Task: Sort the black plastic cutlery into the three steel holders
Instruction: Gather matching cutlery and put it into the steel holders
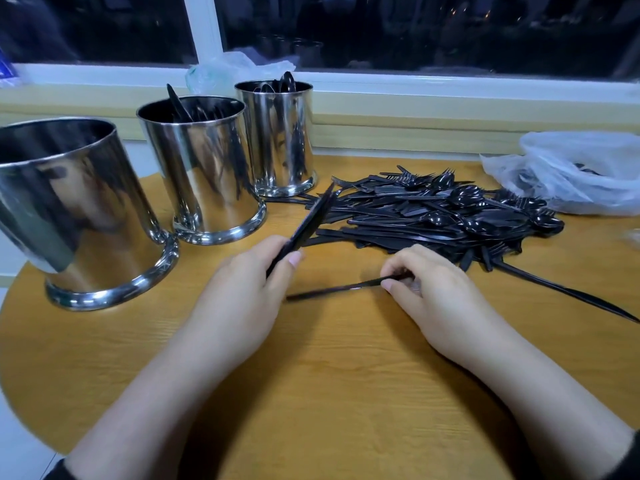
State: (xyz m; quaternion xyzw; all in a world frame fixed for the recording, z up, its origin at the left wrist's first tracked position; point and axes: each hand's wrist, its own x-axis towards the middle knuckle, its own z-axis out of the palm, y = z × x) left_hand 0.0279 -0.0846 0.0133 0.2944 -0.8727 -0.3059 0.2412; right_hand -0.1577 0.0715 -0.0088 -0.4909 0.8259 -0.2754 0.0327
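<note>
A heap of black plastic cutlery (436, 216) lies on the wooden table, right of centre. Three steel holders stand in a diagonal row at the left: the near holder (79, 216), the middle holder (204, 168) with knife-like pieces inside, and the far holder (277, 136) with spoons showing. My left hand (249, 282) grips a small bunch of black knives (308, 223) that points up and away toward the heap. My right hand (433, 289) pinches a single black knife (336, 289) lying low over the table, its tip pointing left.
A loose black knife (568, 292) lies at the heap's near right edge. A crumpled clear plastic bag (575, 171) sits at the far right. Another plastic bag (225, 71) rests on the window sill behind the holders. The table's curved edge (20, 410) runs at the left.
</note>
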